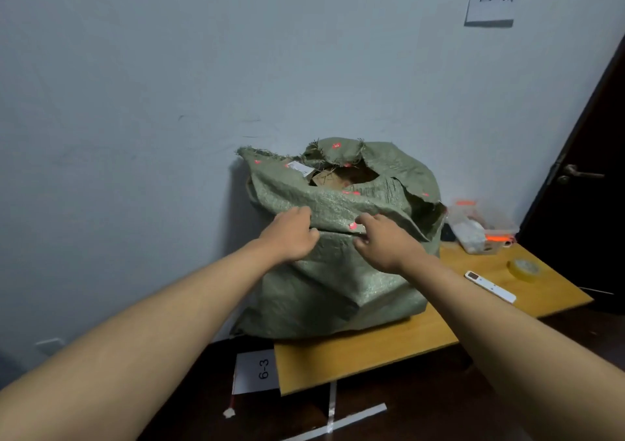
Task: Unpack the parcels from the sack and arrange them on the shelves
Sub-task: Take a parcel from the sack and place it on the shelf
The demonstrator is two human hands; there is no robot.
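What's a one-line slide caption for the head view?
Both hands, left hand and right hand, grip the folded rim of a green woven sack on a wooden table, parcels visible inside.

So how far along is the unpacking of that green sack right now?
Barely begun. Done: the green woven sack stands on the wooden table, its mouth already open. In hand: the left hand and right hand both grip its folded-down rim. Left: brown cardboard parcels still sit inside; none are out, and no shelves are in view.
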